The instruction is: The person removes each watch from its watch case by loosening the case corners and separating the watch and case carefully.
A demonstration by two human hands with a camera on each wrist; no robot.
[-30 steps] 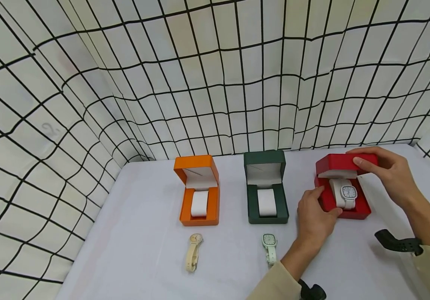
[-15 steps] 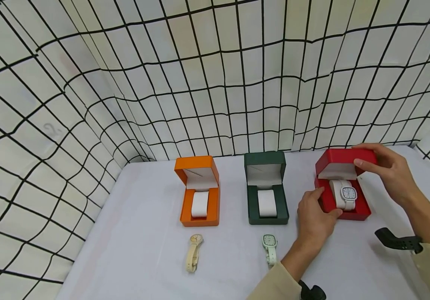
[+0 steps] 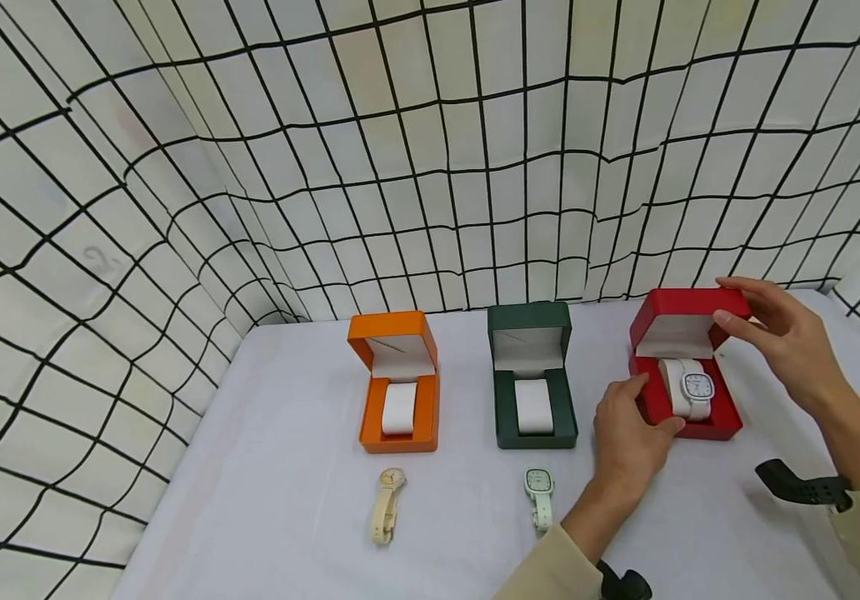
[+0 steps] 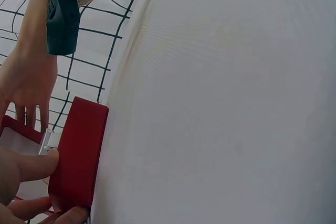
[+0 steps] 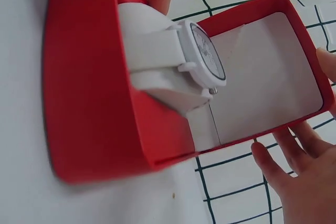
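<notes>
At the right of the head view, a red watch box (image 3: 709, 429) stands with its lid (image 3: 688, 304) raised. Strapped round the white cushion inside is a white watch (image 3: 697, 386) with a squarish face. My left hand (image 3: 631, 433) grips the base by its left side and front, with the thumb at the front edge. My right hand (image 3: 797, 346) holds the lid's right side, thumb on the front edge and fingers over the top and behind. In the right wrist view, the watch (image 5: 202, 53) faces the white lid lining (image 5: 262, 72).
An orange watch box (image 3: 426, 429) and a green watch box (image 3: 505, 429) stand open, each with a bare white cushion. Before them lie a cream watch (image 3: 387, 504) and a pale green watch (image 3: 540, 496). Black-lined netting (image 3: 475, 171) rises behind the white table (image 3: 272, 467).
The red box's lid has swung up and back, showing more of its white lining. My right hand has moved with it; my left hand has stayed on the base.
</notes>
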